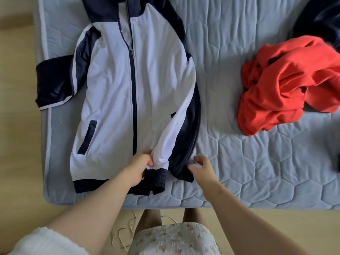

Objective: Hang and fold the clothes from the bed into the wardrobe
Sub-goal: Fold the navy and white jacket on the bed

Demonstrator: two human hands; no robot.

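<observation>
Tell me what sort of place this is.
Most likely a bedroom in a home: a quilted blue mattress with a white and navy jacket spread flat on it, a crumpled red garment lying apart from the jacket, and pale wooden floor around.

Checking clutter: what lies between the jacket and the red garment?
Head view: only bare quilted mattress separates the jacket from the red garment.

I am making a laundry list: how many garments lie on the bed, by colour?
White and navy jacket: 1
Red garment: 1
Dark navy garment, cut off by the frame: 1
Total: 3 (dark scrap at right edge not counted)
</observation>
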